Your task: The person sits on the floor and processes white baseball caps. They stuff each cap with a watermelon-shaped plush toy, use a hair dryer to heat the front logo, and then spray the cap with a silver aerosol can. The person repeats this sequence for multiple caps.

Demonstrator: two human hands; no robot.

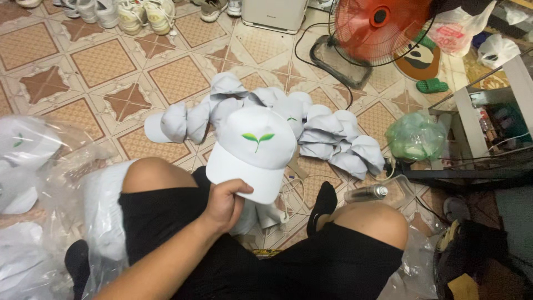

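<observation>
My left hand (225,203) has its grip clenched on the brim of a white cap (255,150), thumb on top, fingers curled underneath. The cap sits just above my grip, held up over my knees, crown facing me, with a small green two-leaf sprout on the front panel; fabric clean and smooth. My right hand is out of view. Beyond the grip, a pile of white caps (311,130) lies on the tiled floor (105,66). Far past that stands a red fan (377,25). Left of my grip, clear plastic bags (33,166) of caps.
</observation>
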